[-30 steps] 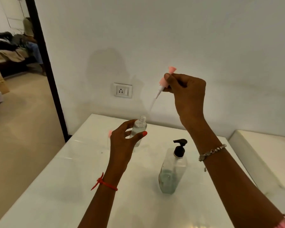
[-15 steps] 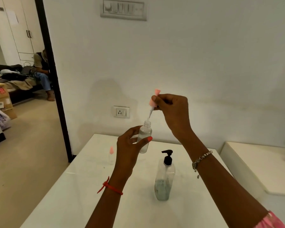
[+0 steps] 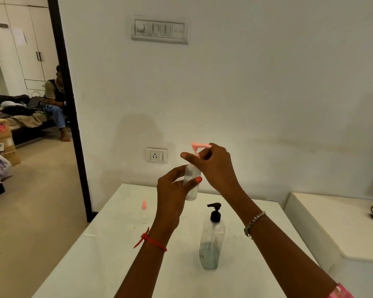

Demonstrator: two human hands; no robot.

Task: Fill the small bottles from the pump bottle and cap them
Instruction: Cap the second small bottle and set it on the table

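Pink cap [image 3: 200, 145], clear small bottle [image 3: 192, 184], black-topped clear pump bottle [image 3: 211, 239], white table [image 3: 108, 254], red wrist thread [image 3: 153, 241].

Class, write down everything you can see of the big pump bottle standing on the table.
The pump bottle is tall, clear and plastic-looking, with a black pump head whose spout points left. It stands upright on the white table, with clear liquid filling only its lower part. Only the table touches it.
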